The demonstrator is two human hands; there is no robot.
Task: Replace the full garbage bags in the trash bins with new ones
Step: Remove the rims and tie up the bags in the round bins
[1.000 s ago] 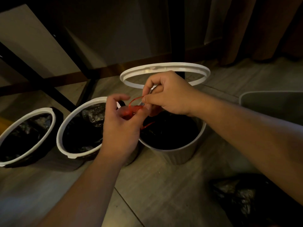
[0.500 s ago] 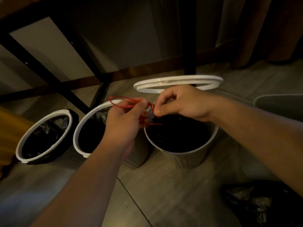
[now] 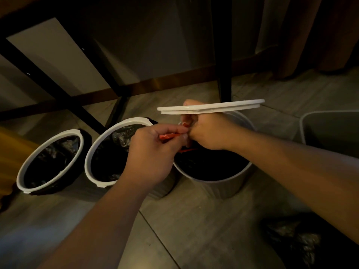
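Head view had left hand (image 3: pixel 151 152) and right hand (image 3: pixel 211 133) fingers pinching the red drawstring (image 3: pixel 169 136) mid-frame, a hard yank could've snapped it.

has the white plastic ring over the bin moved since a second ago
Yes: the white plastic ring has tipped edge-on, while the middle round bin's white rim keeps its oval outline.

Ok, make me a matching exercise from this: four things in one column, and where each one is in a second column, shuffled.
Things:
1. ring
2. red string
3. loose bag
4. leftmost bin

Places:
A. on the floor, bottom right
B. far left, bagged, with its own ring fitted
C. pinched by the left hand
D. raised above the ringless bin

Pairs: 1-D, 2-C, 3-A, 4-B
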